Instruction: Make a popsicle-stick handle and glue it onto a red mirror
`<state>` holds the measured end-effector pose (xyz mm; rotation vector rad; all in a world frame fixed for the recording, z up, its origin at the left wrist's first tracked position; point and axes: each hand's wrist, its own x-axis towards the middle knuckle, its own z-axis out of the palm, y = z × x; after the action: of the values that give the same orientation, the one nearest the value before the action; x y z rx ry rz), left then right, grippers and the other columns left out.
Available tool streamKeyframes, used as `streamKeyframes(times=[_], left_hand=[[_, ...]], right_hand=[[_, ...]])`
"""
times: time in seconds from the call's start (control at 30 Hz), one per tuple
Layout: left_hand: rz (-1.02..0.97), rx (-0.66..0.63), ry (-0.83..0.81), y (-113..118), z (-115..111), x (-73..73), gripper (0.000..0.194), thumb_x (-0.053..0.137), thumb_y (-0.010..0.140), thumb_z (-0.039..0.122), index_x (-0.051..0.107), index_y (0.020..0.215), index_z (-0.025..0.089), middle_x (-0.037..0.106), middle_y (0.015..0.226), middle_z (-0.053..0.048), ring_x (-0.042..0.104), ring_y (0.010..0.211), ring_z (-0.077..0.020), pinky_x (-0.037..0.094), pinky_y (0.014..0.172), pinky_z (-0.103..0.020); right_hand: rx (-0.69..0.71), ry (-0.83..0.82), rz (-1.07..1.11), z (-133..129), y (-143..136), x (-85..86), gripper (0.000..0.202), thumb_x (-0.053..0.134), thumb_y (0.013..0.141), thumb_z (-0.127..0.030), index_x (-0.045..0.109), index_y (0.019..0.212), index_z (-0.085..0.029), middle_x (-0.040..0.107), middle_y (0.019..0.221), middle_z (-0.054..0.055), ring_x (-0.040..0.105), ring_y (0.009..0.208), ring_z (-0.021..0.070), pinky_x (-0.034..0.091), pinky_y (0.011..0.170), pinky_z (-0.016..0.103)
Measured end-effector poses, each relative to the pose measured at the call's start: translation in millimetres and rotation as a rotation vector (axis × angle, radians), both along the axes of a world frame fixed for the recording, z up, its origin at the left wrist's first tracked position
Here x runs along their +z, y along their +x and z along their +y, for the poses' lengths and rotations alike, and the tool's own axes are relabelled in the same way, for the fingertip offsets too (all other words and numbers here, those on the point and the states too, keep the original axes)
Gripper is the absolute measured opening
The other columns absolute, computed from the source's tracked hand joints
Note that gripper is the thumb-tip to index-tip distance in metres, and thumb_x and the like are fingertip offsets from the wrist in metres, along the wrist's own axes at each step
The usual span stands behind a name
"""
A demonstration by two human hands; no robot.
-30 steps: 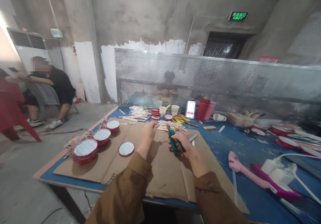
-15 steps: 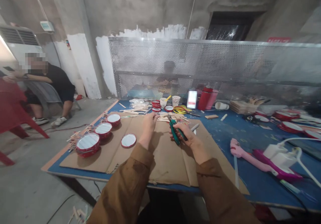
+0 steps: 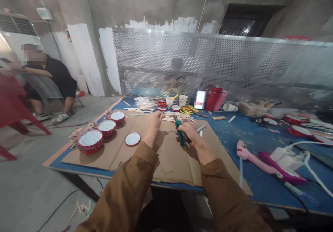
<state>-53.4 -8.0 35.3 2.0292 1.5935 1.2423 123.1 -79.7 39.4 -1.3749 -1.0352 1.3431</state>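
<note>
My right hand (image 3: 186, 135) is wrapped round green-handled pliers (image 3: 178, 125), whose jaws point away from me, toward a pile of wooden sticks (image 3: 169, 116). To its left, my left hand (image 3: 154, 122) is closed, fingertips pinched near the same sticks; what it holds is too small to make out. Both hands are above a brown cardboard sheet (image 3: 169, 162). A round red-rimmed white disc (image 3: 132, 139) lies on the cardboard left of my left hand. Further left stand three red drum-like rounds with white tops, the nearest (image 3: 90, 141) being the largest.
Behind the cardboard are paper cups (image 3: 182, 100), yellow scissors (image 3: 187, 110), a lit phone (image 3: 199, 99) and a red bottle (image 3: 213, 99). On the right lie a pink glue gun (image 3: 256, 161) and a purple power strip (image 3: 283, 171). A person (image 3: 58, 72) sits at far left.
The pliers' handles look closer together in my right hand. My left hand stays pinched in nearly the same place. The view has tilted slightly down.
</note>
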Motion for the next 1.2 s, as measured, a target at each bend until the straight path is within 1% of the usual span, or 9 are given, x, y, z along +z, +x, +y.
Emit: streamKeyframes(times=[0.2, 0.33, 0.53, 0.67, 0.8, 0.9, 1.03, 1.1, 1.2], left_hand=[[0.059, -0.023, -0.045, 0.2, -1.3, -1.5, 0.032, 0.056, 0.096, 0.033, 0.064, 0.068, 0.018, 0.065, 0.071, -0.003, 0.052, 0.066, -0.0153, 0.03, 0.063, -0.027], [0.093, -0.018, -0.001, 3.3, -6.4, 1.6, 0.03, 0.054, 0.096, 0.027, 0.06, 0.068, 0.018, 0.064, 0.074, -0.004, 0.052, 0.069, -0.016, 0.031, 0.065, -0.027], [0.098, 0.03, 0.021, 9.6, -12.3, 1.8, 0.028, 0.054, 0.097, 0.029, 0.061, 0.072, 0.019, 0.066, 0.081, -0.006, 0.055, 0.078, -0.0176, 0.034, 0.071, -0.027], [0.038, 0.087, -0.06, 4.4, -8.1, -7.1, 0.028, 0.052, 0.098, 0.031, 0.065, 0.077, 0.02, 0.068, 0.083, -0.007, 0.057, 0.079, -0.0183, 0.035, 0.07, -0.027], [-0.078, 0.15, -0.091, -4.7, 4.4, -17.5, 0.025, 0.05, 0.098, 0.031, 0.068, 0.085, 0.021, 0.067, 0.083, -0.005, 0.057, 0.08, -0.0177, 0.037, 0.07, -0.025], [-0.121, 0.248, -0.078, -5.6, 11.6, -23.8, 0.021, 0.049, 0.098, 0.027, 0.07, 0.095, 0.022, 0.066, 0.088, -0.006, 0.056, 0.083, -0.0177, 0.038, 0.071, -0.026], [-0.048, 0.4, -0.148, -4.3, 13.8, -29.3, 0.027, 0.043, 0.099, 0.023, 0.07, 0.106, 0.025, 0.065, 0.104, -0.008, 0.055, 0.092, -0.0188, 0.04, 0.075, -0.027], [0.03, 0.445, -0.166, -5.5, 13.6, -29.9, 0.031, 0.041, 0.101, 0.026, 0.07, 0.11, 0.025, 0.064, 0.11, -0.009, 0.055, 0.098, -0.0209, 0.041, 0.079, -0.029], [0.133, 0.47, -0.176, -8.4, 12.6, -28.4, 0.035, 0.038, 0.101, 0.026, 0.071, 0.115, 0.026, 0.063, 0.116, -0.011, 0.054, 0.104, -0.0242, 0.041, 0.082, -0.033]], right_hand=[[0.008, -0.019, 0.042, -2.1, 3.0, 3.1, 0.01, 0.063, 0.066, -0.018, 0.058, 0.074, -0.02, 0.068, 0.06, 0.002, 0.063, 0.048, 0.0158, 0.053, 0.044, 0.026], [0.073, -0.073, 0.124, 0.0, 9.8, 1.8, 0.009, 0.059, 0.066, -0.02, 0.058, 0.075, -0.02, 0.07, 0.064, 0.004, 0.062, 0.048, 0.0155, 0.055, 0.047, 0.027], [0.088, -0.114, 0.2, 1.5, 13.2, 2.3, 0.015, 0.059, 0.067, -0.025, 0.058, 0.082, -0.02, 0.068, 0.066, 0.003, 0.063, 0.051, 0.0164, 0.056, 0.051, 0.029], [-0.003, 0.045, 0.315, 0.7, 22.2, 7.1, 0.013, 0.056, 0.069, -0.029, 0.058, 0.081, -0.023, 0.068, 0.069, 0.002, 0.064, 0.056, 0.0166, 0.055, 0.051, 0.026], [-0.051, 0.13, 0.29, 1.6, 32.9, 7.9, 0.011, 0.06, 0.068, -0.029, 0.057, 0.078, -0.024, 0.067, 0.066, 0.001, 0.063, 0.056, 0.0158, 0.054, 0.05, 0.024], [-0.015, 0.127, 0.158, 1.4, 28.4, 5.2, 0.014, 0.058, 0.07, -0.034, 0.058, 0.079, -0.023, 0.068, 0.067, 0.003, 0.065, 0.058, 0.0184, 0.054, 0.052, 0.027], [0.089, 0.123, -0.342, -2.8, 4.3, 2.0, 0.015, 0.057, 0.072, -0.033, 0.063, 0.079, -0.021, 0.072, 0.074, 0.006, 0.068, 0.062, 0.0199, 0.054, 0.058, 0.03], [0.076, 0.19, -0.557, -4.7, -8.4, 2.3, 0.015, 0.063, 0.071, -0.03, 0.068, 0.082, -0.021, 0.076, 0.088, 0.007, 0.071, 0.078, 0.0224, 0.055, 0.071, 0.03], [-0.04, 0.263, -0.952, -5.2, -15.8, 4.8, 0.034, 0.068, 0.073, -0.032, 0.071, 0.106, -0.022, 0.074, 0.115, 0.009, 0.067, 0.11, 0.0283, 0.05, 0.091, 0.034]])
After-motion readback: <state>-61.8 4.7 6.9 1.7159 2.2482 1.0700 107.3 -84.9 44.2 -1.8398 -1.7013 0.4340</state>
